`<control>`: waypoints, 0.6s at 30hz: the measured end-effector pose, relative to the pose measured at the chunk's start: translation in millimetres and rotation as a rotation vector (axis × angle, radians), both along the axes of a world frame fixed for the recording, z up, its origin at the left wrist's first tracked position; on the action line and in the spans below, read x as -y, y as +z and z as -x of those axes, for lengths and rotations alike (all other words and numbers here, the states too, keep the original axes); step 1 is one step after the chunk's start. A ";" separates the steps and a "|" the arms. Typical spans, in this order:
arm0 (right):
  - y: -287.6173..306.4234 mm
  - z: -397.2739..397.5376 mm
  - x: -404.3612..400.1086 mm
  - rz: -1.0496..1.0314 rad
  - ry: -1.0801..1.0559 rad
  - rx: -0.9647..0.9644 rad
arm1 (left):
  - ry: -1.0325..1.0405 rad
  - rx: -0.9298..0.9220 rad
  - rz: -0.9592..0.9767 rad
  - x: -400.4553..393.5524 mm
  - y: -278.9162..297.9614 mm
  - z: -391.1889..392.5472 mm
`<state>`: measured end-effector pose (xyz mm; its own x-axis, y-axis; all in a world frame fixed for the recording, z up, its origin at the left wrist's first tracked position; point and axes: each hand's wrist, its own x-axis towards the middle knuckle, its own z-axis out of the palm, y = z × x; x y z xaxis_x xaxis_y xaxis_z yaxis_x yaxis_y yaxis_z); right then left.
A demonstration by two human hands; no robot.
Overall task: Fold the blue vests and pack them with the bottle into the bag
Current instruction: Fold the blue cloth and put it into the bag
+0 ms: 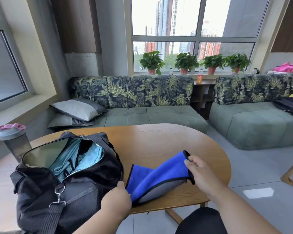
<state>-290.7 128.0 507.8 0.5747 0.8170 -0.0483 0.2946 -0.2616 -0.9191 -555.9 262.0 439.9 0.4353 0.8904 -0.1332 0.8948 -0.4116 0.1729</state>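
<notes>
Left hand (116, 198), right hand (199, 168) pinch blue vest (161, 174).

Head view, operator's body only.

Left hand (116, 198): bare, no glove, no ring or watch visible. Left forearm (95, 223): bare up to the bottom edge of the frame; no sleeve shows.

Right hand (199, 171): bare, no glove, no jewellery visible. Right forearm (240, 206): bare along its whole visible length, no sleeve, no wristband.

Lower body: a rounded knee (201, 220) in plain black fabric shows at the bottom edge, between the two forearms. No logo, seam or pattern can be made out on it.
</notes>
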 end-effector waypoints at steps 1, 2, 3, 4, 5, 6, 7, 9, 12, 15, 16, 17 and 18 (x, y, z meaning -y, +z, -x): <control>5.0 -1.4 -2.7 0.006 0.002 0.042 | 0.035 0.039 0.009 -0.5 -2.9 -0.9; 6.1 -2.4 -4.6 0.043 0.006 0.088 | 0.057 0.068 0.000 0.0 -4.6 -1.0; 4.0 -3.3 -6.1 0.098 0.009 0.117 | 0.062 0.087 -0.021 0.4 -5.2 -0.8; -0.8 -2.8 -6.3 0.147 0.002 0.120 | 0.067 0.104 -0.030 1.0 -6.7 -0.4; -9.0 -1.8 -6.1 0.183 -0.021 0.094 | 0.069 0.128 -0.035 1.1 -8.2 0.0; -15.8 2.9 -3.3 0.207 -0.056 0.064 | 0.072 0.133 -0.039 1.2 -8.4 0.4; -23.9 7.9 0.0 0.224 -0.087 0.036 | 0.064 0.141 -0.040 1.9 -8.8 1.2; -37.0 20.1 7.5 0.250 -0.127 -0.021 | 0.051 0.125 -0.050 -0.1 -11.6 2.0; -57.6 26.0 15.6 0.297 -0.116 -0.028 | 0.023 0.104 -0.055 -4.9 -10.9 3.0; -61.3 24.4 18.7 0.296 -0.077 -0.079 | 0.062 0.144 -0.029 -6.0 -7.8 -0.6; -61.0 24.2 19.2 0.277 -0.079 -0.119 | 0.098 0.169 -0.009 -6.0 -6.2 -2.0; -62.2 23.4 19.2 0.276 -0.085 -0.144 | 0.129 0.203 -0.002 -7.2 -7.7 -2.9; -64.9 21.5 19.4 0.269 -0.096 -0.165 | 0.151 0.211 0.001 -10.8 -11.1 -3.1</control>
